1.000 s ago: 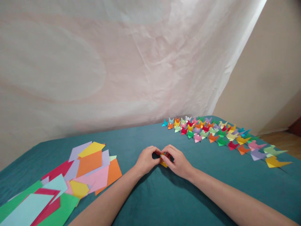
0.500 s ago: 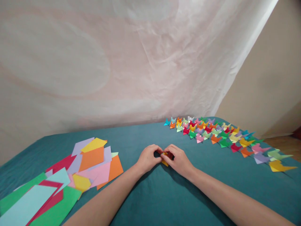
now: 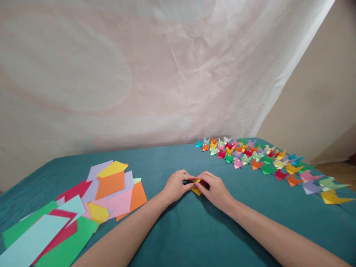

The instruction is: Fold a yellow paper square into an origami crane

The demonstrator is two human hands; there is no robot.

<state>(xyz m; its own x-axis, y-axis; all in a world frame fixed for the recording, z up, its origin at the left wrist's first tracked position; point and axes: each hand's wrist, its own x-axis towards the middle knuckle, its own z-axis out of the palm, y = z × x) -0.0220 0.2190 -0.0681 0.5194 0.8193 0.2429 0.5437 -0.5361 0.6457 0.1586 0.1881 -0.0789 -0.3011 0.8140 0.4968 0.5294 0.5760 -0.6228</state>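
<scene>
both forearms [image 3: 133, 230] come in from the bottom edge, w/ teal tablecloth [image 3: 169, 237] betw them, matte, faintly creased. near l, loose paper sheets [image 3: 72, 243], straight-cut, overlap flat in a pile beside the l forearm; a lt blue one is cut off by the frame edge. mid-table, l hand [image 3: 178, 187] & r hand [image 3: 215, 191] come tog at the fingertips, thumbs & index fingers pinching a small yellow folded paper [image 3: 196, 190]; finer creases hidden, can't tell if it touches cloth. a strip of cloth runs betw r hand & the folded paper birds [image 3: 257, 164], crisp, w/ pointed tails, in slanting rows twd the r edge. behind the far edge hangs a wrinkled pale pinkish fabric sheet [image 3: 167, 74], w/ a beige wall [image 3: 319, 92] at r
</scene>
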